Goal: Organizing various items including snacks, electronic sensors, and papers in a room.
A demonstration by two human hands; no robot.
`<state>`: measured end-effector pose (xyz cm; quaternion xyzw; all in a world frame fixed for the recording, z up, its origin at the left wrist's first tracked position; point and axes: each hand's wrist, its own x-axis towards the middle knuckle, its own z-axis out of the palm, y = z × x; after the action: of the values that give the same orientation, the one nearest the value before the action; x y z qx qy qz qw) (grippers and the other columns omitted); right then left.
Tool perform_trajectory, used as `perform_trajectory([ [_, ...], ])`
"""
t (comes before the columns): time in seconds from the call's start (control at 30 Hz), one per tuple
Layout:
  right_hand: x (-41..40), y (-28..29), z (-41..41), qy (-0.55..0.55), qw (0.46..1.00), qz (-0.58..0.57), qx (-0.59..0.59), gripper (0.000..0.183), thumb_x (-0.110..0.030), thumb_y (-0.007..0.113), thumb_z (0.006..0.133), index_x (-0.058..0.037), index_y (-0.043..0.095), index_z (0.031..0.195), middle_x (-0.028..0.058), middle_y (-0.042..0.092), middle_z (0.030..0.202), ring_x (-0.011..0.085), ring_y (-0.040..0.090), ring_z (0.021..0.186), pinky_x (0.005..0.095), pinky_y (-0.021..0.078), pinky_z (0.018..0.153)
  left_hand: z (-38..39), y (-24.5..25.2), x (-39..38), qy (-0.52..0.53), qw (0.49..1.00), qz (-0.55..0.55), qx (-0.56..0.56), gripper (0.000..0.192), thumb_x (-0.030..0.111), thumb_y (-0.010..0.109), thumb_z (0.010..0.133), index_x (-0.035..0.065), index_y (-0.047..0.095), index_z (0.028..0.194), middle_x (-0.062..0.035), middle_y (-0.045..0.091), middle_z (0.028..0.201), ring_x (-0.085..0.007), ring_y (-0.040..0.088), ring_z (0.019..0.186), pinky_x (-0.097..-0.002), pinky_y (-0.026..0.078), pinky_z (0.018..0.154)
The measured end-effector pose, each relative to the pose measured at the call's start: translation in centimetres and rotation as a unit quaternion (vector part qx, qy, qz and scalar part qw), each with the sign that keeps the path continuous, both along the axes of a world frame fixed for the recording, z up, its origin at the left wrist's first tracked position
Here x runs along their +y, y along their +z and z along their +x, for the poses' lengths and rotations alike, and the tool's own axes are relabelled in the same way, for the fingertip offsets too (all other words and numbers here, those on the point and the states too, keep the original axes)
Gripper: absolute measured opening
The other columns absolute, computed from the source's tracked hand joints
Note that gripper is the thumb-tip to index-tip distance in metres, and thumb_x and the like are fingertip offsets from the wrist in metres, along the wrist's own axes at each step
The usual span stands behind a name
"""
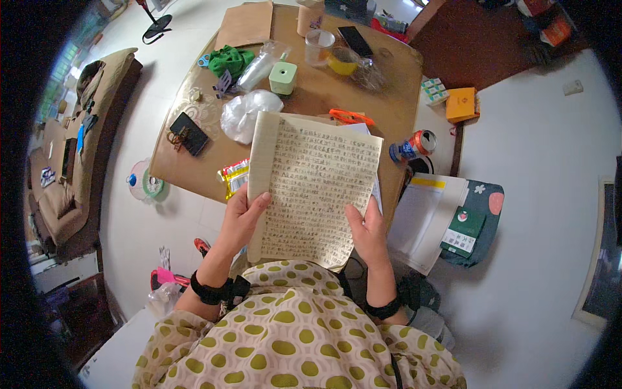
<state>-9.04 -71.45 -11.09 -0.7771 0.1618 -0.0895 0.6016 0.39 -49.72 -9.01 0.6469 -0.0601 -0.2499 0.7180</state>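
A notebook (316,194) with a densely handwritten page is held up between both hands, over the near edge of a brown-covered table (311,102). My left hand (243,214) grips its left side, thumb on the front. My right hand (365,224) pinches the lower right side, thumb also on the page. Behind the notebook, a red and yellow packet (234,178) shows at the left and a white paper edge at the right. An orange-red object (351,116), perhaps glasses, lies beyond the notebook's top. The fingers behind the notebook are hidden.
On the table are a plastic bag (250,114), a pale green pencil sharpener (283,78), a green cloth (230,61), a clear cup (319,47), a phone (354,41) and a dark flat item (188,133). A can (423,142) stands near the right edge; papers (423,219) rest on a seat at right.
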Motion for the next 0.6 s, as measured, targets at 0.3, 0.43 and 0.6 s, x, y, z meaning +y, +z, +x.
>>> perform_trajectory([
  [0.3, 0.51, -0.35, -0.11, -0.021, 0.999, 0.043, -0.018, 0.033, -0.014, 0.048, 0.087, 0.0041, 0.040, 0.114, 0.0165, 0.055, 0.106, 0.0213, 0.054, 0.096, 0.0313, 0.0424, 0.081, 0.59, -0.09, 0.15, -0.029, 0.999, 0.033, 0.017, 0.031, 0.017, 0.049, 0.089, -0.0005, 0.045, 0.115, -0.0001, 0.054, 0.099, -0.0061, 0.047, 0.088, -0.0228, 0.039, 0.078],
  [0.43, 0.44, -0.01, -0.07, -0.014, 1.000, 0.024, -0.005, 0.033, -0.014, 0.049, 0.087, 0.0041, 0.040, 0.113, 0.0167, 0.056, 0.105, 0.0214, 0.055, 0.095, 0.0316, 0.0429, 0.081, 0.32, -0.26, 0.19, -0.006, 1.000, 0.020, 0.018, 0.031, 0.019, 0.050, 0.088, 0.0010, 0.047, 0.114, -0.0006, 0.055, 0.099, -0.0071, 0.049, 0.088, -0.0235, 0.040, 0.079],
  [0.6, 0.49, -0.41, 0.18, -0.015, 0.999, 0.031, 0.001, 0.032, -0.012, 0.049, 0.086, 0.0029, 0.041, 0.113, 0.0161, 0.056, 0.104, 0.0215, 0.055, 0.094, 0.0316, 0.0428, 0.080, -0.06, -0.67, 0.23, 0.020, 0.999, 0.024, 0.029, 0.029, 0.020, 0.052, 0.088, 0.0022, 0.050, 0.111, -0.0008, 0.056, 0.097, -0.0078, 0.050, 0.087, -0.0246, 0.041, 0.078],
])
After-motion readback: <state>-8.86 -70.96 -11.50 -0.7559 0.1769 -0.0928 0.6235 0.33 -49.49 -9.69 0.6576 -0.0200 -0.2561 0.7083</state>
